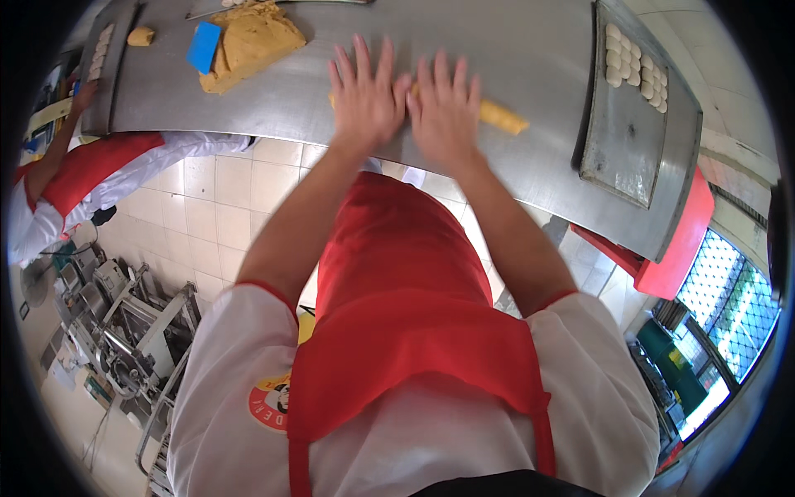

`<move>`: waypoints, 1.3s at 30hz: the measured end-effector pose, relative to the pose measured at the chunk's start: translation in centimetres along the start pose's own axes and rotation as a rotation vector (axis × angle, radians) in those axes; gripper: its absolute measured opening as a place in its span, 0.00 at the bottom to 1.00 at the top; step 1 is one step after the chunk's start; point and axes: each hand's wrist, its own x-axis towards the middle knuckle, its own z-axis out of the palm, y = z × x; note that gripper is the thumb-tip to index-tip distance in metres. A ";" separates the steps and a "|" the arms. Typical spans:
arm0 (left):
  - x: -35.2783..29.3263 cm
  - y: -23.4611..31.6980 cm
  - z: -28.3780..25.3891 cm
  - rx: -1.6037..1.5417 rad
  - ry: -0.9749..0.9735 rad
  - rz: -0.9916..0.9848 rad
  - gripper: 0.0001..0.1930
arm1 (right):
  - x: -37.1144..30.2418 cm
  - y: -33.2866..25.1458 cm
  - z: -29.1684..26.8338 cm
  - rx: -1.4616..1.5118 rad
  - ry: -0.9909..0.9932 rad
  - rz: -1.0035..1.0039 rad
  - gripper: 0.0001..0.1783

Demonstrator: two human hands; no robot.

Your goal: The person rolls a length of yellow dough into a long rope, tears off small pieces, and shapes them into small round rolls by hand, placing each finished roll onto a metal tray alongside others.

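Note:
Under both palms lies a rope of yellow dough (pixel 503 118) on the steel table (pixel 273 108); its right end sticks out past my right hand, and most of its length is hidden. My left hand (pixel 364 103) presses flat over its left part, fingers spread and slightly blurred. Beside it, my right hand (pixel 445 112) also lies flat with fingers stretched, thumbs close together. To the left, a large slab of yellow dough (pixel 257 43) sits with a blue scraper (pixel 204 47) leaning on its left edge.
A tray (pixel 625 157) with rows of pale dough balls (pixel 623 56) stands at the right. Far left are a small dough lump (pixel 141 36) and another tray (pixel 116 62), where a co-worker (pixel 91 178) in a red apron reaches. Metal machinery (pixel 124 323) stands on the floor behind.

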 end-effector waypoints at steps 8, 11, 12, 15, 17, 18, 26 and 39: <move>13.1 -1.3 0.4 -0.089 0.059 0.083 0.40 | 14.2 5.0 -0.6 -0.209 0.268 0.078 0.36; 6.3 -1.5 1.0 -0.147 0.028 0.231 0.36 | 6.8 3.8 0.9 -0.104 0.092 0.113 0.39; 3.4 -1.1 0.5 -0.140 -0.050 0.230 0.35 | 3.6 3.1 1.0 -0.037 0.051 0.115 0.39; -3.6 -0.5 -1.5 -0.145 -0.154 0.211 0.36 | -2.5 2.1 -1.5 0.111 -0.056 0.013 0.38; -6.2 0.9 -2.7 -0.195 -0.181 0.133 0.37 | -4.9 3.7 -4.2 0.186 -0.171 -0.129 0.38; -6.9 1.6 -3.2 -0.219 -0.195 0.080 0.37 | -6.3 4.5 -5.4 0.166 -0.166 -0.080 0.39; 1.9 9.2 -0.1 0.067 -0.199 0.029 0.38 | 0.0 11.6 -3.1 -0.010 0.023 0.006 0.41; 1.6 5.8 1.3 -0.018 -0.084 0.152 0.38 | 0.5 13.4 -3.3 0.146 0.033 -0.166 0.36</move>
